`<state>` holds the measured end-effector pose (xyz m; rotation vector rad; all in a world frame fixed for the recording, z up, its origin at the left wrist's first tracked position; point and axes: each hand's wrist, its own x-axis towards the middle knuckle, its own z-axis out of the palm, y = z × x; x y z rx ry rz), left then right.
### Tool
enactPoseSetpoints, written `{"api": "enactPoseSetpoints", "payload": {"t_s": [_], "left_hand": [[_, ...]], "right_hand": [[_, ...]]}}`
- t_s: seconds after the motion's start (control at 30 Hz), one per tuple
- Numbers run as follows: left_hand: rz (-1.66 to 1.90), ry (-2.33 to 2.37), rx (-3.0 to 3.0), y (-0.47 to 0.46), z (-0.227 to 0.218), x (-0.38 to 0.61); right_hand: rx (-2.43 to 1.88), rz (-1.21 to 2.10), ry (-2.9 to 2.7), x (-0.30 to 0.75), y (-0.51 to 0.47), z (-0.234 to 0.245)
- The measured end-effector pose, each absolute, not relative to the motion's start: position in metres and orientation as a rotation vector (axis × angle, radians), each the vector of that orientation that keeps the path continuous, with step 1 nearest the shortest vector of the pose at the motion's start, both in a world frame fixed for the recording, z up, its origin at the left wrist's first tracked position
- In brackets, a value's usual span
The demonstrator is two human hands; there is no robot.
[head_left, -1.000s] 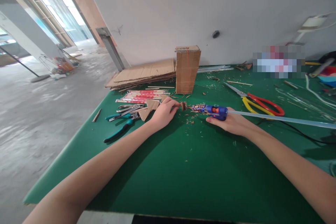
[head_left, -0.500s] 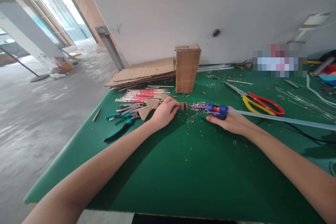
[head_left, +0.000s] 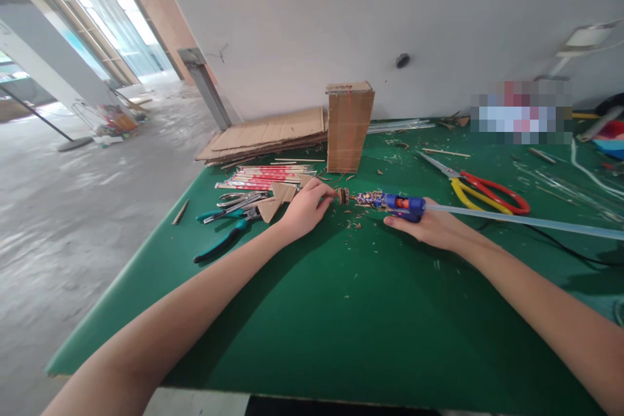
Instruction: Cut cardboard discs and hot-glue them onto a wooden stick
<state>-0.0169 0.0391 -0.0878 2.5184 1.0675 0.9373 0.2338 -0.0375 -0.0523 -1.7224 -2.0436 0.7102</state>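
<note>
Between the fingertips of my left hand [head_left: 306, 209] is a thin stick that carries a small stack of brown cardboard discs [head_left: 344, 196]. My right hand [head_left: 433, 227] is wrapped round a blue hot glue gun [head_left: 404, 203], with a long clear glue stick [head_left: 511, 219] running out of its back to the right. The gun's nozzle points left and sits close to the discs; whether it touches them I cannot tell. Behind my left hand lies a cut piece of cardboard [head_left: 273, 203], an arrow-like shape partly covered by the hand.
Teal-handled pliers [head_left: 221, 244] and red-wrapped sticks [head_left: 270, 175] lie at the left. An upright cardboard box [head_left: 350, 130] stands behind my hands, beside stacked cardboard sheets [head_left: 268, 132]. Red-and-yellow scissors [head_left: 480, 188] lie right, near a black cord [head_left: 560, 246]. Scraps dot the green table [head_left: 312, 325].
Almost nothing differs. Both hands keep their hold, and the glue gun stays close to the cardboard discs; the whole view has shifted very slightly.
</note>
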Motion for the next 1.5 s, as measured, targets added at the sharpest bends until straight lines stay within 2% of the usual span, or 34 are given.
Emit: {"api": "enactPoseSetpoints", "payload": {"t_s": [0.3,1.5], "left_hand": [[0.939,1.072,2.499,0.038,-0.086,-0.016],[0.884,1.048,2.542,0.038,-0.087,-0.016]], "right_hand": [[-1.707,0.668,-2.058,0.240,-0.032,-0.064],[-1.766,0.698,-2.011,0.236,-0.038,-0.055]]}}
